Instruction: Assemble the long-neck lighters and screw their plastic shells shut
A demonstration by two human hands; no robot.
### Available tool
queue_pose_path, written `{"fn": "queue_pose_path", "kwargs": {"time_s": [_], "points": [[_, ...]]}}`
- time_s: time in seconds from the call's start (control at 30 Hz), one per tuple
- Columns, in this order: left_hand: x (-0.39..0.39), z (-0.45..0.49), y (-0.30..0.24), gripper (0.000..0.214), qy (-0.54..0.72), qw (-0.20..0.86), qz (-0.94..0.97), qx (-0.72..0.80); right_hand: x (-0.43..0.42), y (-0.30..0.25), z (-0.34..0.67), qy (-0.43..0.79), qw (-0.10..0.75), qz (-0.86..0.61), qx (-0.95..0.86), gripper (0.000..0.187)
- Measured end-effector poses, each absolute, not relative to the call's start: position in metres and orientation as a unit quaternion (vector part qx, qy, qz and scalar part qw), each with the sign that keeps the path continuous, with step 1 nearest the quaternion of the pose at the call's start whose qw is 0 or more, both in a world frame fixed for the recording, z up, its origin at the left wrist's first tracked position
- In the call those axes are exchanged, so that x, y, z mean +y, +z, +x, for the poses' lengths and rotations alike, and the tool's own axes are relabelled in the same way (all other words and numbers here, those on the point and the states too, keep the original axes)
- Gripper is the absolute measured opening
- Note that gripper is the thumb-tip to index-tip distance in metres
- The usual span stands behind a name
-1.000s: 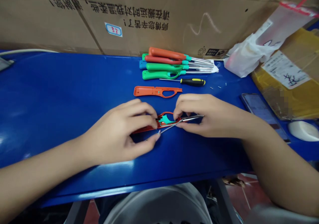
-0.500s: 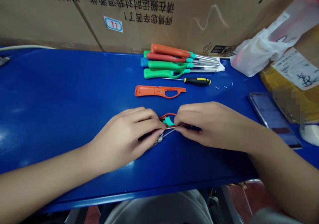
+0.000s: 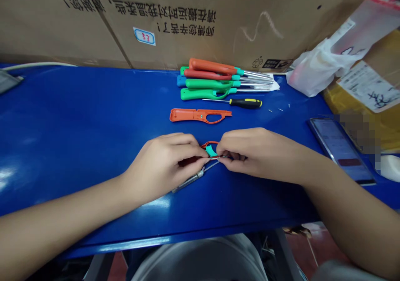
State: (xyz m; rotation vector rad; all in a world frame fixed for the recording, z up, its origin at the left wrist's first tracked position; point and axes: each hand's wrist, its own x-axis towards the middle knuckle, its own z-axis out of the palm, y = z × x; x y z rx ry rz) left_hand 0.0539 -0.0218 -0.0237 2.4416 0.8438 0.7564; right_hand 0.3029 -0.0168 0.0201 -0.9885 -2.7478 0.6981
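Both hands meet at the middle of the blue table [image 3: 78,118] over a half-built lighter. My left hand [image 3: 165,164] is closed on an orange lighter shell [image 3: 210,144] that carries a teal trigger [image 3: 211,150]. My right hand [image 3: 250,152] pinches a thin metal tube [image 3: 215,159] at the shell's front end. From under my left fingers a grey wire with a small fitting [image 3: 190,179] trails toward me. A second, bare orange shell half [image 3: 200,115] lies just beyond the hands.
Behind lie a stack of finished orange and green long-nosed lighters [image 3: 215,81] and a black-and-yellow screwdriver [image 3: 240,102], with tiny screws [image 3: 278,109] nearby. A phone [image 3: 340,150] lies at the right, a white plastic bag [image 3: 315,66] behind it. Cardboard boxes [image 3: 200,18] wall the back.
My right hand has slid left along the metal tube, which now barely shows beyond it. The grey wire has come out from under my left hand.
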Motion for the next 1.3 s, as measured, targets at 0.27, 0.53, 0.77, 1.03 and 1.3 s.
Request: {"fn": "queue_pose_path", "kwargs": {"time_s": [0.27, 0.53, 0.77, 1.03, 1.3], "points": [[-0.019, 0.054, -0.026, 0.01, 0.275, 0.234, 0.881, 0.308, -0.013, 0.015, 0.305, 0.244, 0.121, -0.3, -0.914, 0.009], [-0.018, 0.057, -0.025, 0.009, 0.289, 0.255, 0.868, 0.313, -0.008, 0.006, 0.309, 0.292, 0.163, -0.31, -0.89, 0.009], [-0.019, 0.057, -0.024, 0.011, 0.297, 0.263, 0.868, 0.298, -0.002, 0.002, 0.309, 0.442, 0.145, -0.412, -0.783, 0.01], [-0.017, 0.045, -0.015, 0.018, 0.267, 0.147, 0.925, 0.225, -0.004, 0.01, 0.313, 0.413, 0.148, -0.38, -0.814, 0.012], [-0.041, 0.032, 0.011, 0.022, 0.111, 0.097, 0.95, 0.274, -0.003, 0.015, 0.319, 0.321, 0.134, -0.351, -0.869, 0.011]]}}
